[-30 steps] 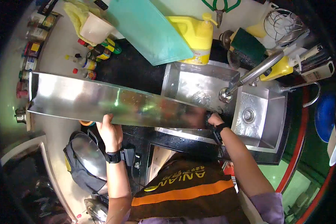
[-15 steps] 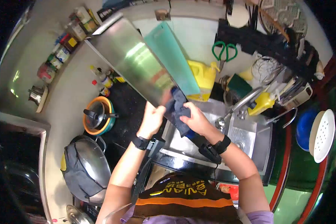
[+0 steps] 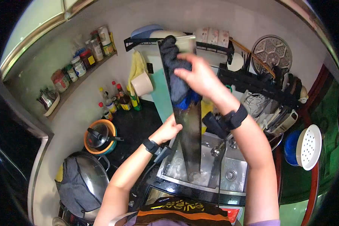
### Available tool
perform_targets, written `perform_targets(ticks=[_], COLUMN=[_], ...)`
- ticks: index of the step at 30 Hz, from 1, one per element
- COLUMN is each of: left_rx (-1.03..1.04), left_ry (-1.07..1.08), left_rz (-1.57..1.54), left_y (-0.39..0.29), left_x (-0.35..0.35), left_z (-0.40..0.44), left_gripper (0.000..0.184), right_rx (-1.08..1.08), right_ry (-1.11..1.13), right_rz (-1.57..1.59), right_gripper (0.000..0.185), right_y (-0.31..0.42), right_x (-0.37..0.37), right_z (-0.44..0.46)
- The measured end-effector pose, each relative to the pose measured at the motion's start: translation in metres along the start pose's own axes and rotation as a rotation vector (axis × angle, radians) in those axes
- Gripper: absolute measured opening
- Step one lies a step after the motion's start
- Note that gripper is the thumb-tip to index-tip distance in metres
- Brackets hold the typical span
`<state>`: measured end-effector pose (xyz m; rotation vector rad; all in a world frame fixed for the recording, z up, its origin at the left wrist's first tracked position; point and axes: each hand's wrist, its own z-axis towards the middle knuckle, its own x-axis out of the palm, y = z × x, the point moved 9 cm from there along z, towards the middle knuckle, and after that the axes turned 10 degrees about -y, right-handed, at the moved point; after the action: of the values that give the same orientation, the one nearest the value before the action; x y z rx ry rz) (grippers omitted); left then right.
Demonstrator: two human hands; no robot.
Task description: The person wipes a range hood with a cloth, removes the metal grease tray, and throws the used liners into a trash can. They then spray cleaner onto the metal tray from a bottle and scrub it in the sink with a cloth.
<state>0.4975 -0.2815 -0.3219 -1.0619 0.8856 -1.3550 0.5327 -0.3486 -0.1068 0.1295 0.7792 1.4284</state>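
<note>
A long metal panel (image 3: 191,141) stands tilted steeply upright, its lower end in the sink (image 3: 209,182) and its top near the wall rack. My left hand (image 3: 167,130) is closed on the panel's left edge, about midway up. Against the panel's upper face lies a dark grey-blue cloth (image 3: 177,86). Bent fingers of my right hand (image 3: 199,73) press on that cloth from the right side. The panel's far face is hidden.
On the left, a pot with an orange rim (image 3: 113,130) sits on the black counter beside a large lidded wok (image 3: 94,180). Sauce bottles (image 3: 122,98) stand behind it. A utensil rack (image 3: 252,84) is at the right, near a white perforated basket (image 3: 311,147).
The panel has turned from a broad slant at the left to a narrow, steep stance over the sink. My right hand and the cloth have moved up. The view now takes in more wall.
</note>
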Motion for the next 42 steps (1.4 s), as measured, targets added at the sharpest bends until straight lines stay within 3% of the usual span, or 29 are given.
perform_targets(ticks=[2, 4, 6, 9, 11, 12, 13, 14, 16, 18, 19, 21, 22, 24, 26, 27, 28, 30, 32, 35, 38, 40, 42], left_rx=[-0.036, -0.056, -0.017, -0.018, -0.016, -0.023, 0.020, 0.118, -0.093, -0.125, -0.154, -0.118, -0.089, -0.173, 0.195, 0.183, 0.174, 0.058, 0.074, 0.163, 0.449, 0.206, 0.112], left_ry=[0.152, 0.162, 0.210, 0.170, 0.102, 0.064, 0.086, 0.072, 0.108, 0.089, 0.078, 0.065, 0.060, 0.076, 0.039, 0.058, 0.053, 0.046, 0.074, 0.069, 0.020, 0.069, 0.083], left_rz=[0.136, 0.125, 0.196, 0.232, 0.216, 0.220, 0.269, 0.233, 0.175, 0.146, 0.127, 0.167, 0.208, 0.219, 0.353, 0.354, 0.380, 0.288, 0.333, 0.510, 0.652, 0.540, 0.479], left_y=[-0.002, -0.004, -0.005, -0.001, 0.005, 0.016, 0.019, 0.023, 0.028, 0.031, 0.034, 0.037, 0.039, 0.039, 0.008, 0.008, 0.004, 0.009, 0.007, 0.020, 0.001, 0.010, 0.008], left_x=[0.014, 0.016, 0.019, 0.019, 0.011, 0.003, -0.002, -0.006, -0.003, -0.004, -0.006, -0.006, -0.004, 0.004, 0.017, 0.021, 0.026, 0.032, 0.039, 0.044, 0.055, 0.055, 0.055], left_z=[0.002, 0.009, 0.016, 0.017, 0.022, 0.026, 0.029, 0.033, 0.030, 0.032, 0.034, 0.040, 0.037, 0.030, 0.030, 0.029, 0.025, 0.020, 0.015, 0.015, 0.006, 0.006, 0.005], left_gripper=[0.053, 0.051, 0.053, 0.051, 0.052, 0.055, 0.051, 0.055, 0.069, 0.070, 0.072, 0.072, 0.073, 0.073, 0.065, 0.067, 0.070, 0.073, 0.070, 0.078, 0.078, 0.076, 0.075], right_rx=[-0.004, 0.044, -0.072, -0.090, 0.029, -0.018, 0.134, 0.122, 0.106, 0.209, 0.209, 0.272, 0.100, 0.154, -0.066, 0.035, -0.061, -0.139, -0.159, -0.228, -0.102, -0.201, -0.101], right_ry=[-0.113, -0.102, -0.223, -0.093, 0.035, 0.016, 0.127, 0.101, 0.088, 0.195, 0.196, -0.009, 0.102, 0.031, -0.100, -0.109, -0.075, -0.159, -0.214, -0.379, -0.304, -0.393, -0.316], right_rz=[-0.039, -0.001, -0.053, -0.224, -0.193, -0.156, -0.188, -0.132, -0.168, -0.356, -0.355, -0.085, -0.263, -0.089, -0.348, -0.268, -0.440, -0.481, -0.505, -0.595, -0.648, -0.653, -0.709], right_gripper=[0.045, 0.045, 0.044, 0.047, 0.053, 0.054, 0.055, 0.058, 0.060, 0.052, 0.052, 0.048, 0.040, 0.033, 0.034, 0.036, 0.037, 0.038, 0.035, 0.023, 0.020, 0.021, 0.027], right_y=[0.012, 0.012, 0.019, -0.001, -0.029, -0.052, -0.075, -0.095, -0.118, -0.152, -0.152, -0.155, -0.140, -0.149, -0.100, -0.115, -0.081, -0.066, -0.048, -0.014, -0.017, -0.013, -0.032], right_x=[-0.023, -0.024, -0.025, 0.010, 0.032, 0.045, 0.056, 0.062, 0.071, 0.092, 0.092, 0.077, 0.076, 0.064, 0.037, 0.035, 0.024, 0.012, -0.002, -0.029, -0.033, -0.039, -0.028], right_z=[0.023, 0.030, 0.021, -0.023, -0.069, -0.096, -0.124, -0.150, -0.197, -0.240, -0.236, -0.218, -0.204, -0.167, -0.127, -0.113, -0.096, -0.066, -0.035, 0.000, 0.000, -0.018, -0.046])
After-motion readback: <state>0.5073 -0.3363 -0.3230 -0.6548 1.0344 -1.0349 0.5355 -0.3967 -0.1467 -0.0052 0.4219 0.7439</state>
